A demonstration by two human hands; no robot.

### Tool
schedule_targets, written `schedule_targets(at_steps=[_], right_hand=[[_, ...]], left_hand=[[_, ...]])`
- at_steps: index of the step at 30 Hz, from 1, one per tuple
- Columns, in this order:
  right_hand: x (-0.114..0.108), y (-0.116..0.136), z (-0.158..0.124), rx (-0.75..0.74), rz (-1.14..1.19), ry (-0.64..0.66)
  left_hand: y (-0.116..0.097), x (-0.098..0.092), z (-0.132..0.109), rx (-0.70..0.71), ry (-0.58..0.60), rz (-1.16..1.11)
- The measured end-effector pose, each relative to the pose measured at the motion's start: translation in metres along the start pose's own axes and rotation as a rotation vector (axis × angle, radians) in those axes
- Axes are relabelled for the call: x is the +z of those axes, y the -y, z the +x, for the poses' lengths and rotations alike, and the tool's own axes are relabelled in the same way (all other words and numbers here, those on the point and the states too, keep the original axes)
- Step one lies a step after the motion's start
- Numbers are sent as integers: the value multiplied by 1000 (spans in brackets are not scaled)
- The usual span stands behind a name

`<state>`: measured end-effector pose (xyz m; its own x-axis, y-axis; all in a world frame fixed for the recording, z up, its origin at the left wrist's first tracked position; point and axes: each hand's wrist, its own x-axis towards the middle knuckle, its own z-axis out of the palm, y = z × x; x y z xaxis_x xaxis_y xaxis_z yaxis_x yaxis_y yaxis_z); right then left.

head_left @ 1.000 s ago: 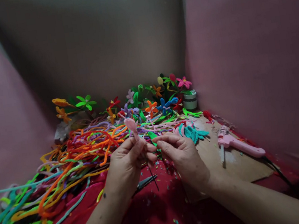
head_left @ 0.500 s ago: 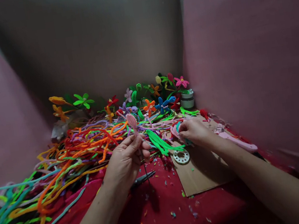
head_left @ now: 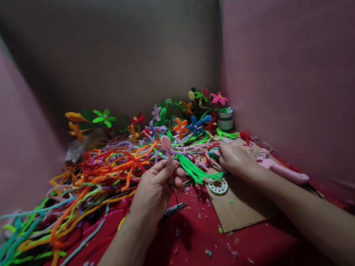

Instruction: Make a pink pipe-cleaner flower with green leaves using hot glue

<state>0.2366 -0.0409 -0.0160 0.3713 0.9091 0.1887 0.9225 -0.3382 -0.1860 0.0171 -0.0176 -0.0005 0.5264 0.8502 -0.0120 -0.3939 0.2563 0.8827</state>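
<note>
Upright in my left hand (head_left: pixel 163 180) is a pink pipe-cleaner flower bud (head_left: pixel 166 144) on a thin dark stem, pinched between thumb and fingers. My right hand (head_left: pixel 235 159) is down over the cardboard (head_left: pixel 243 208), its fingertips closed at a small bunch of pink and teal pipe cleaner pieces (head_left: pixel 213 154). What those fingertips grip is hidden. Between the hands lie bent green pipe cleaners (head_left: pixel 191 169). A round holed white disc (head_left: pixel 218 186) rests on the cardboard just below them. Dark-bladed scissors (head_left: pixel 175 208) lie partly behind my left wrist.
A big heap of coloured pipe cleaners (head_left: pixel 103 176) spreads to the left. Finished pipe-cleaner flowers (head_left: pixel 194 124) stand at the back, beside a small white pot (head_left: pixel 225 119). On the right lies a pink-handled tool (head_left: pixel 284 171). Scraps litter the red cloth (head_left: pixel 197 260).
The view has shifted slightly, so everything sits a little further right. My right fingers have closed in further on the pink and teal bunch. My left hand still holds the pink bud.
</note>
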Motion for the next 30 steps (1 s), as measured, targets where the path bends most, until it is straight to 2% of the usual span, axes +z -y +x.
schedule_targets(at_steps=[7,10,13,16,18,20,22,25,30], right_hand=[[0,-7,2,81,171,-186],[-3,-11,4,119,410,-292],[-8,-13,3,108,687,-308],[-17,-8,-8,78,1014,-218],[-24,0,-20,61,1487,-8],[-27,11,-33,72,1819,234],[-27,22,-45,116,1966,354],[-18,38,-58,179,2071,354],[-4,55,-66,112,2187,412]], left_hand=[[2,-4,2,3,0,-2],[3,-7,2,-5,10,-9],[5,-8,2,-9,39,-32],[8,-4,1,11,92,-28],[10,1,-2,26,119,-14],[13,6,-5,22,137,-11],[15,10,-8,-2,158,-5],[19,14,-11,-30,222,11],[22,14,-12,-52,268,10]])
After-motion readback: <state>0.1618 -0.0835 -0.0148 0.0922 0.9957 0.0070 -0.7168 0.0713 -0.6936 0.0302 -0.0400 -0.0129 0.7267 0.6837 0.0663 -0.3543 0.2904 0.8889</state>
